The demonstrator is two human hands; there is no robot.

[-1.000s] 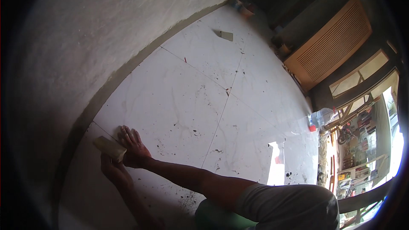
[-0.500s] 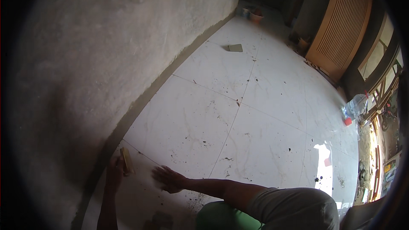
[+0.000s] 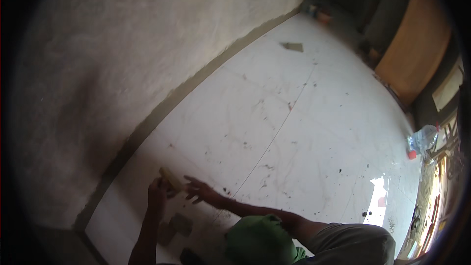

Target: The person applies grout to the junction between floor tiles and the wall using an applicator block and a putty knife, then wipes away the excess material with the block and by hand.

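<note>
My left hand (image 3: 158, 191), low and left of centre, is closed around a flat yellowish block (image 3: 171, 180); blur hides whether it is a sponge or something harder. Close to the block's right end, my right hand (image 3: 200, 190) has its fingers spread. I cannot tell whether its fingertips touch the block. Both hands are above white marbled floor tiles (image 3: 230, 132). Just below them, a greyish squarish piece (image 3: 181, 224) lies in shadow on the floor.
A bare plaster wall (image 3: 147, 44) rises at left, with a dark strip (image 3: 181, 95) along its foot. A small grey-green slab (image 3: 294, 47) lies farther off. At right are a clear plastic bottle (image 3: 423, 139) and a wooden panel (image 3: 417, 44). Dark crumbs dot the tiles.
My left hand has moved right with the block, away from the wall. My right hand has lifted from flat on the tiles towards the block. The view has shifted.
</note>
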